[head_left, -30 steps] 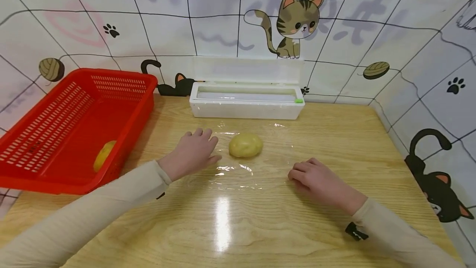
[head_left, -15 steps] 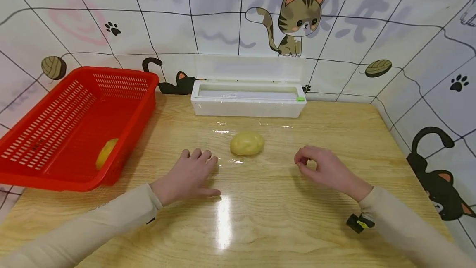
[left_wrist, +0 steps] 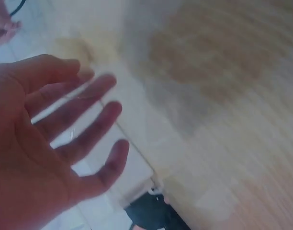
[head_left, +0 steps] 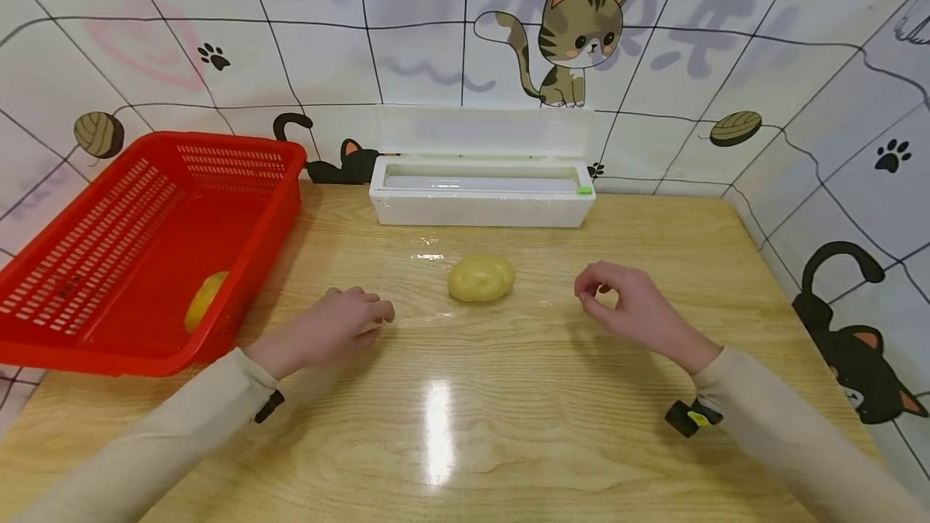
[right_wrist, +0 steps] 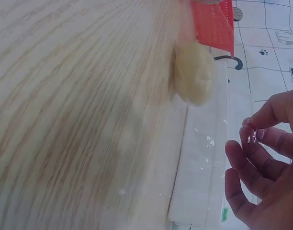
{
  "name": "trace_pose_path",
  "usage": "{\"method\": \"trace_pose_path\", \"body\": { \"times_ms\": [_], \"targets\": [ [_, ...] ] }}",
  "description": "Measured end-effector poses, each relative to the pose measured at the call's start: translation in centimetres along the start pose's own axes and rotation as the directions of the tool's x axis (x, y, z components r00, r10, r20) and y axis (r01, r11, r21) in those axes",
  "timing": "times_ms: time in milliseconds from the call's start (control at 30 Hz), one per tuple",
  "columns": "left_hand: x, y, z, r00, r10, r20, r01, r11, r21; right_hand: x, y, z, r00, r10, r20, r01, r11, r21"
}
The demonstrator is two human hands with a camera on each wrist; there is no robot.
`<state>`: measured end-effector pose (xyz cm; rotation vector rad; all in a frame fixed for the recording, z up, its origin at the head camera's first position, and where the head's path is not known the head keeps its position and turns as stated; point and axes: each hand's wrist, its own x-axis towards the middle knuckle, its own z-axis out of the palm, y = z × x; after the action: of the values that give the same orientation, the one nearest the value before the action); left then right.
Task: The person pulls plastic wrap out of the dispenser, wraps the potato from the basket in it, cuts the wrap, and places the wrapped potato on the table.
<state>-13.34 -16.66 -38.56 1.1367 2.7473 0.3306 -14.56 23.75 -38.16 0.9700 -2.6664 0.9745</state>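
A yellow potato (head_left: pixel 481 278) lies on the wooden table, on a sheet of clear plastic wrap (head_left: pixel 427 256) that shows mainly by its glints. My right hand (head_left: pixel 628 305), right of the potato, pinches the wrap's edge between thumb and forefinger; shiny film (right_wrist: pixel 252 140) shows at those fingertips in the right wrist view. To the potato's left, my left hand (head_left: pixel 327 327) hovers over the table and holds nothing. Its fingers are loosely bent and spread apart in the left wrist view. Behind the potato stands a white plastic-wrap dispenser box (head_left: pixel 481 207), lid up.
On the left is a red plastic basket (head_left: pixel 250 257) with another yellow potato (head_left: pixel 206 301) inside. A cat-patterned sheet (head_left: pixel 414 63) covers the wall behind the table and along its right side.
My left hand has drawn back leftward from the wrap beside the potato. My right hand has risen slightly and moved away from me, its thumb and forefinger now pinched together. The potato has stayed put.
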Motion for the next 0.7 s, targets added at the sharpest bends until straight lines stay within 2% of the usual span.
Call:
{"method": "trace_pose_path", "body": {
  "times_ms": [133, 300, 400, 533, 700],
  "targets": [
    [0.2, -1.3, -0.8, 0.998, 0.067, -0.018, -0.069, 0.984, -0.162, 0.4, 0.1, -0.1, 0.999, 0.033, -0.011, -0.033, 0.999, 0.037],
    [0.6, -2.6, -1.4, 0.998, 0.06, 0.009, -0.053, 0.934, -0.353, 1.0, 0.4, -0.2, 0.986, 0.161, 0.047, -0.167, 0.972, 0.164],
    [0.8, -3.2, -1.8, 0.999, 0.05, 0.018, -0.038, 0.914, -0.403, 1.3, 0.6, -0.2, 0.973, 0.213, 0.084, -0.227, 0.944, 0.239],
    [1.2, -3.9, -2.4, 0.999, 0.041, 0.02, -0.028, 0.904, -0.427, 1.8, 0.8, -0.2, 0.967, 0.219, 0.133, -0.251, 0.914, 0.32],
    [2.0, -4.3, -3.1, 0.999, 0.019, 0.03, -0.003, 0.896, -0.444, 2.2, 1.0, 0.0, 0.964, 0.216, 0.156, -0.257, 0.909, 0.327]
  ]
}}
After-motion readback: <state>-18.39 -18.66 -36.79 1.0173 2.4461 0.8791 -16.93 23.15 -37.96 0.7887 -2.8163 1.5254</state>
